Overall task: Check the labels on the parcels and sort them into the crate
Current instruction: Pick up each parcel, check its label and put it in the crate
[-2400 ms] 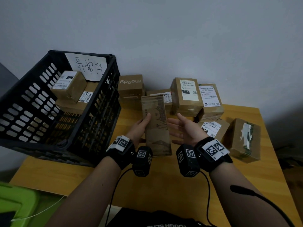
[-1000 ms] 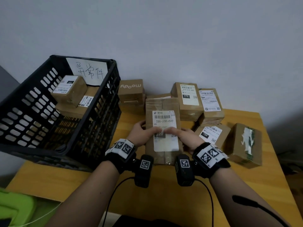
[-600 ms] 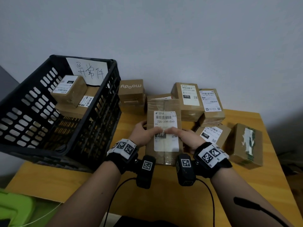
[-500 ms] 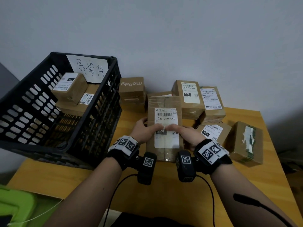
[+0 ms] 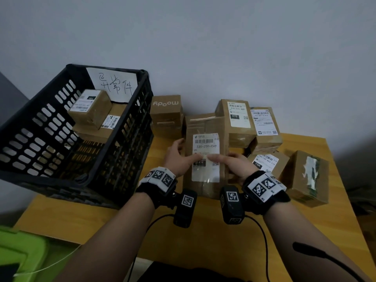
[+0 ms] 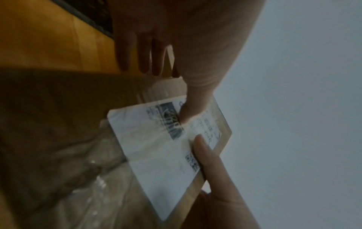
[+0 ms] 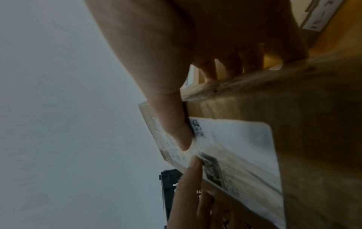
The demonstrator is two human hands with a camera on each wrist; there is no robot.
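Observation:
A long brown parcel (image 5: 205, 124) is held flat between both hands above the wooden table (image 5: 71, 218), its white label (image 5: 205, 174) facing up and reading 220-220-C40. My left hand (image 5: 179, 159) grips its left edge and my right hand (image 5: 232, 162) grips its right edge. Both thumbs lie on the label and nearly meet; the fingers go underneath. The left wrist view shows the label (image 6: 156, 155) with both thumbs on it. The black slotted crate (image 5: 130, 151) stands tilted at the left with two labelled parcels (image 5: 89, 106) inside.
Several parcels stand against the wall behind the held one: a "moody" box (image 5: 165, 110), a box marked 070 (image 5: 238, 119) and another labelled box (image 5: 264, 127). A box marked 15H (image 5: 266, 162) and a taped box (image 5: 309, 178) lie at the right. A green object (image 5: 20, 253) is at bottom left.
The parcel has been turned from its printed side to label-up, and my right hand, open before, now grips it. Over the last second the hands and parcel have barely moved.

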